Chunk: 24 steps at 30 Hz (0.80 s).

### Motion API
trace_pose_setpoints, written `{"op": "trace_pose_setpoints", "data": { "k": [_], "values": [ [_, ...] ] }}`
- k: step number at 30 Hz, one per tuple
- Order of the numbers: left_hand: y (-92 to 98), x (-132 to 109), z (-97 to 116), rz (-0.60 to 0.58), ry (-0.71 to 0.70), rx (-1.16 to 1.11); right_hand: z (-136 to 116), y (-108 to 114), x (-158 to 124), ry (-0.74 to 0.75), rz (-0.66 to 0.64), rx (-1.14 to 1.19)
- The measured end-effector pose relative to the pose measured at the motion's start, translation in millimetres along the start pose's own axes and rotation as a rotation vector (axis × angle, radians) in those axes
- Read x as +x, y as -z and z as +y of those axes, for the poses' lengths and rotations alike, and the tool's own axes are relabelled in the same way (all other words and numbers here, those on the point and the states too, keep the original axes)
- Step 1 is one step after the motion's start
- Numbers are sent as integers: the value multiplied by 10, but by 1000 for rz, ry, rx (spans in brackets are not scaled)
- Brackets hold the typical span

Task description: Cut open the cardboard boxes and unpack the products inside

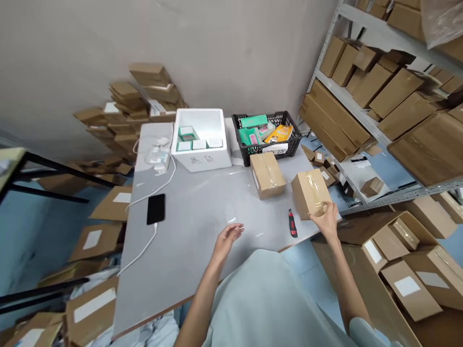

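Note:
At the table's right end, my right hand (326, 222) has its thumb and fingers on the near edge of a taped cardboard box (311, 189), gripping it. The box rests on the grey table (195, 207). My left hand (227, 238) hovers above the table's front part, thumb and fingers drawn together; whether something small is between the tips I cannot make out. A red and black box cutter (292, 223) lies between the hands, nearer the right one. Behind it stands a second taped cardboard box (267, 174).
A white foam box (211, 161) and a black crate (249, 153), both with small packages, stand at the back. A phone (156, 209) and its cable lie left. Shelves (347, 96) and a large carton (369, 284) of boxes flank the right; more boxes are piled left.

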<state>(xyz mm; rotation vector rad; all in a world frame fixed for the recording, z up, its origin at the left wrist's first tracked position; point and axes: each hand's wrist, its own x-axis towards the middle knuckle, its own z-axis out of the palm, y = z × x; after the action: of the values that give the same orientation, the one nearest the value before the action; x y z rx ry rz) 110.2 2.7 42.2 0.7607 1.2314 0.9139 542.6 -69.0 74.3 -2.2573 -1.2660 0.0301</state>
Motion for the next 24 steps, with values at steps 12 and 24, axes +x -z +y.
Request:
{"op": "trace_pose_setpoints", "data": {
  "k": [12,24],
  "values": [
    [966,106,-380,155,-59,130,-1609,-823,-1223,626,-839,44],
    [1908,-85,-1004,179,46,119,-1639,-1714,-1041,436,-909,121]
  ]
}}
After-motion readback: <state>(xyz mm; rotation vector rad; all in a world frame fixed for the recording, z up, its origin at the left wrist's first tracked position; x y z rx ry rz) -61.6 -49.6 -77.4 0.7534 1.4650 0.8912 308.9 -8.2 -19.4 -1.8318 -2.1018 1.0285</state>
